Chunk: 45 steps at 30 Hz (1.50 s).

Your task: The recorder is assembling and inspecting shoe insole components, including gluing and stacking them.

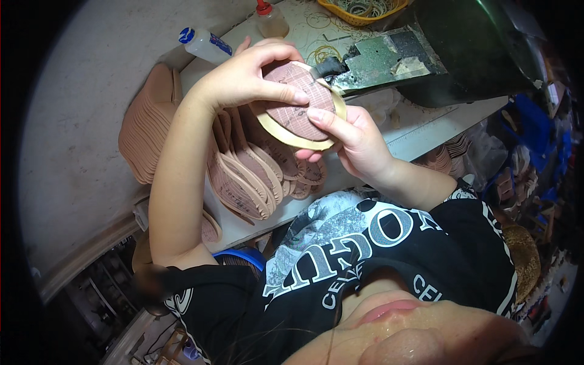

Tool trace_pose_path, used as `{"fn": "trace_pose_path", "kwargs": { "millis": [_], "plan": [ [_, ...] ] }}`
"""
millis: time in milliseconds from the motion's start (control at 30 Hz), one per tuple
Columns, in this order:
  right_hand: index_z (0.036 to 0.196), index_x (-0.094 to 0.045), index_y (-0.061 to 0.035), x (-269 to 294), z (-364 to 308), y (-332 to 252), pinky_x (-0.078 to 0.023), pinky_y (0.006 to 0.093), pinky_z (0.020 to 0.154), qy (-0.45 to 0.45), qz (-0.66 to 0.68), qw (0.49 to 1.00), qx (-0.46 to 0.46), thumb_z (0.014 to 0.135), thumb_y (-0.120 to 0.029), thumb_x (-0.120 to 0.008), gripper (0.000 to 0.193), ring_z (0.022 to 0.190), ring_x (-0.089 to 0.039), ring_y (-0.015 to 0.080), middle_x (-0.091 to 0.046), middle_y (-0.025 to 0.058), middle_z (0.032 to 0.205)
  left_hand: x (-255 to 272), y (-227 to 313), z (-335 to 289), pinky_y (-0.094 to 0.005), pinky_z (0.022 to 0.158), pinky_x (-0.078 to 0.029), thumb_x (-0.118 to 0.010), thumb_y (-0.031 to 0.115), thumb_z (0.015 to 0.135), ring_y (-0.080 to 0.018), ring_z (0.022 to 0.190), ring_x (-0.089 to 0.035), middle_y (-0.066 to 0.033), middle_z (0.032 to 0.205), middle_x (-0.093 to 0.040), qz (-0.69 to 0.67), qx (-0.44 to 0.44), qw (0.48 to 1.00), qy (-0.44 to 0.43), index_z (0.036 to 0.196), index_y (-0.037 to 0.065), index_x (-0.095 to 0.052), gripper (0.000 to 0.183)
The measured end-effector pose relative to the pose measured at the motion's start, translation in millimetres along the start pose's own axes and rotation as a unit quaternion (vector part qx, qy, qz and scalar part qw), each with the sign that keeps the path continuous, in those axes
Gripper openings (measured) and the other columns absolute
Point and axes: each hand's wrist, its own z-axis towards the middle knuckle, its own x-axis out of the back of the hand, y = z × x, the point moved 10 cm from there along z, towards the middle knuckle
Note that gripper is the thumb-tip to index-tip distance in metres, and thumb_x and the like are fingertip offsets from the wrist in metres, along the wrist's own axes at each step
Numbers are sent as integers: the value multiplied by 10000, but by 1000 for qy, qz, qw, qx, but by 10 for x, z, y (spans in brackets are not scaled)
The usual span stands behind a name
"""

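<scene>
- one upright stack of curved, tan-pink soles [143,131] stands at the far left, near the pale wall.
- next, a whitish bottle [208,46] with a blue cap lies tilted beyond the hands.
- the left hand [238,78] pinches the oval piece at its upper left, thumb flat on the face, forefinger curled over the upper edge; i cannot tell how the remaining fingers lie behind.
- below that hand, a row of loose soles [246,176] leans overlapped on the white tabletop [249,226].
- a bottle with a red cap [272,24] stands near the far edge.
- the oval piece [294,118], pinkish brown with a pale yellow border, is held up between both hands, above the bench; its edge overlaps the machine's black tip [330,67] in view, contact unclear.
- the right hand [360,139] pinches its right side, thumb on top, a few fingertips showing underneath.
- a yellow basket [356,19] holds tangled bands.
- a worn green metal plate [389,61] adjoins a dark, rounded housing [465,55].
</scene>
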Motion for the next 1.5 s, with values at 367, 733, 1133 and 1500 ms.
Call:
{"fn": "trace_pose_path", "kwargs": {
  "millis": [367, 733, 1133, 1500],
  "plan": [
    [1145, -585, 69, -54, -36, -5, -587, 271, 712, 10, 4, 999, -32, 978, -267, -534, 379, 845, -704, 226, -678, 173, 1012, -8, -8, -43, -293, 754, -422, -761, 422, 772, -130, 808, -508, -33, 826, -559, -46, 93, 988, -111, 949, 57, -581, 444],
    [1162, -561, 65, -23, -40, -20, -593, 302, 729, 36, 31, 997, -55, 973, -302, -539, 414, 865, -702, 249, -665, 185, 1046, -64, -36, -256, -269, 602, -398, -714, 416, 835, -96, 677, -451, -9, 703, -506, -151, 133, 979, -42, 849, 26, -568, 417],
    [1084, -607, 29, 175, 176, -108, -599, 285, 683, 54, -40, 997, -33, 952, -268, -567, 328, 772, -702, 176, -686, 137, 966, -232, -303, -467, -277, 580, -454, -711, 471, 814, -122, 656, -561, -63, 779, -635, -218, 262, 939, 44, 921, -3, -631, 492],
    [1031, -663, -20, 369, 235, 8, -546, 274, 735, -17, -167, 984, -58, 875, -293, -671, 314, 829, -672, 128, -693, 68, 937, -735, -267, -656, -316, 505, -554, -600, 577, 850, -199, 579, -656, -150, 739, -665, -359, 405, 840, 33, 963, -22, -659, 612]
  ]
}}
